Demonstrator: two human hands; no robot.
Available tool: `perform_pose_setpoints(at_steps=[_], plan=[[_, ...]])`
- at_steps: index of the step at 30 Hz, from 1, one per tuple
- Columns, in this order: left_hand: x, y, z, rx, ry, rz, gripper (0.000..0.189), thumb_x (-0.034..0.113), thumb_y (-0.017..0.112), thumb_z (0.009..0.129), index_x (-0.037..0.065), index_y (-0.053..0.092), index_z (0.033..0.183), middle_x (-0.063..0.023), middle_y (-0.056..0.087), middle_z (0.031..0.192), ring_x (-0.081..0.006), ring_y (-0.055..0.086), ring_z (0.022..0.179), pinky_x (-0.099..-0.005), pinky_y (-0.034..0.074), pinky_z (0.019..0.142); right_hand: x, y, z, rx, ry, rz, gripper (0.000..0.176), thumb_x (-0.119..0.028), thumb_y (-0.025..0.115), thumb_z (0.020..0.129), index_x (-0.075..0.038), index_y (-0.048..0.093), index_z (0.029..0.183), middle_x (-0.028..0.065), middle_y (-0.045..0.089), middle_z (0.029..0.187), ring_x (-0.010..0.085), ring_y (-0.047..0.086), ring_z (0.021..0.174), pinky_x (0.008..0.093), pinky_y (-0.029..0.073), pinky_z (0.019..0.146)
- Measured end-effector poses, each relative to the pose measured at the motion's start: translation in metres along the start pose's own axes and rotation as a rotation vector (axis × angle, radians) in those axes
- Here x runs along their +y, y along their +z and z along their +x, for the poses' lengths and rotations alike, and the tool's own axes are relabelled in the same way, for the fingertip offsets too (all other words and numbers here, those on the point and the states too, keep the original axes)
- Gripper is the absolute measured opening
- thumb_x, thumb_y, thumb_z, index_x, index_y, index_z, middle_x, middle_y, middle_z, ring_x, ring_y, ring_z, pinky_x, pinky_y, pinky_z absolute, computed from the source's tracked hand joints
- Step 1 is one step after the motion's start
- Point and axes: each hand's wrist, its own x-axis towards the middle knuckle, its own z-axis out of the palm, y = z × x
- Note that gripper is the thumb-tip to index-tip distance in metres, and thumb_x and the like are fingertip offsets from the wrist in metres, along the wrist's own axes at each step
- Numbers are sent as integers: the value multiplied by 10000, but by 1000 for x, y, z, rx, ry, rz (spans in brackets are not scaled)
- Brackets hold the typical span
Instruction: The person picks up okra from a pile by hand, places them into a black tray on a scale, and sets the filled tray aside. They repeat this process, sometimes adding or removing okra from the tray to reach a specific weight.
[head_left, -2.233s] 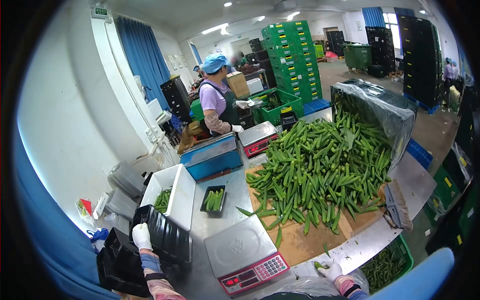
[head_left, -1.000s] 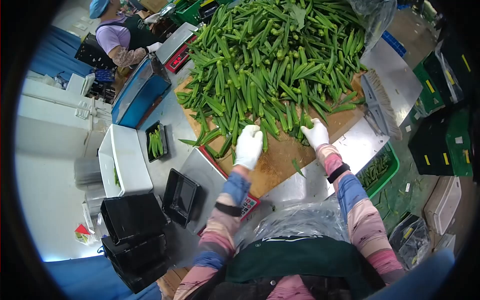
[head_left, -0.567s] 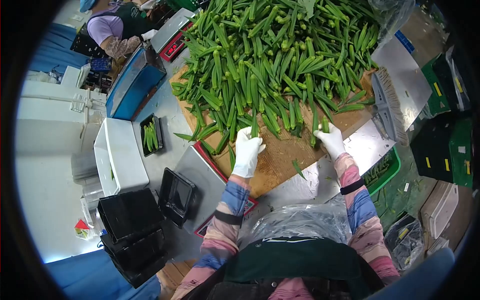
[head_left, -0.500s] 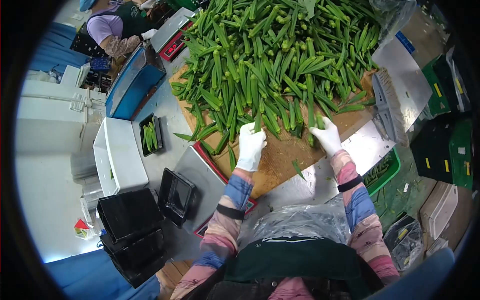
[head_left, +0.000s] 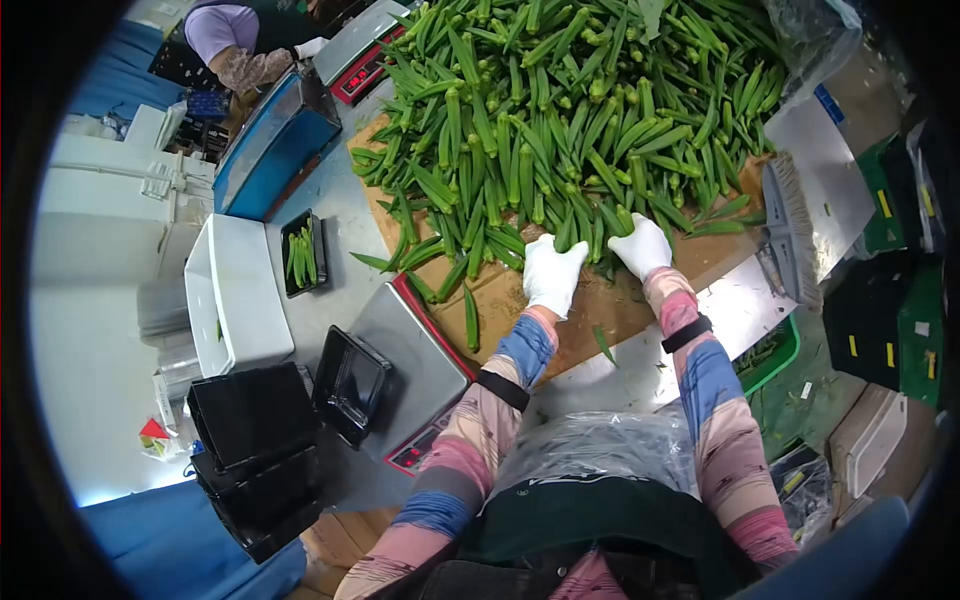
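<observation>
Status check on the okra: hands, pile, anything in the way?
Left hand and right hand at near edge of okra pile, exact grips unclear. Pile heaped on brown cardboard. Nothing visibly blocking either hand.

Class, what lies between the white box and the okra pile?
The head view shows a black tray holding okra pods, then a stretch of metal tabletop and the cardboard's edge.

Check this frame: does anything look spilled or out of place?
Slightly: one okra pod by the nearer scale and a green scrap near the cardboard's edge lie apart from the pile.
</observation>
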Motion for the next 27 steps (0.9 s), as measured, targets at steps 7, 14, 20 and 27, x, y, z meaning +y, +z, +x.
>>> perform_pose_setpoints(at_steps=[7, 14, 20, 27], plan=[[15, -53, -23, -204, -332, -791, 205, 71, 750, 837, 16, 626, 991, -31, 672, 826, -119, 626, 689, -263, 485, 589, 22, -40, -44, -315, 205, 1078, 307, -90, 683, 867, -13, 657, 1163, 98, 695, 1069, 147, 649, 958, 308, 531, 791], [17, -30, -9, -183, -216, -659, 239, 20, 734, 829, 23, 660, 1057, -7, 651, 837, -100, 591, 655, -249, 481, 579, -5, -10, -19, -138, 135, 731, 346, -132, 762, 790, -33, 716, 1118, 20, 699, 866, 126, 656, 782, 272, 526, 726], [21, 1, -14, -239, -385, -977, 206, 11, 691, 866, 40, 670, 1070, -46, 683, 933, -152, 653, 754, -291, 562, 658, -13, 43, 8, 129, -16, 56, 500, -218, 828, 732, 55, 651, 1111, 164, 734, 1024, 257, 711, 902, 355, 545, 829], [68, -43, -45, -502, -531, -1514, 239, 23, 636, 950, -6, 627, 1187, -76, 681, 974, -166, 679, 809, -270, 582, 673, -23, -21, -41, -398, 74, 1095, 411, -183, 722, 892, 21, 642, 1239, 81, 726, 1053, 168, 692, 925, 300, 540, 835]])
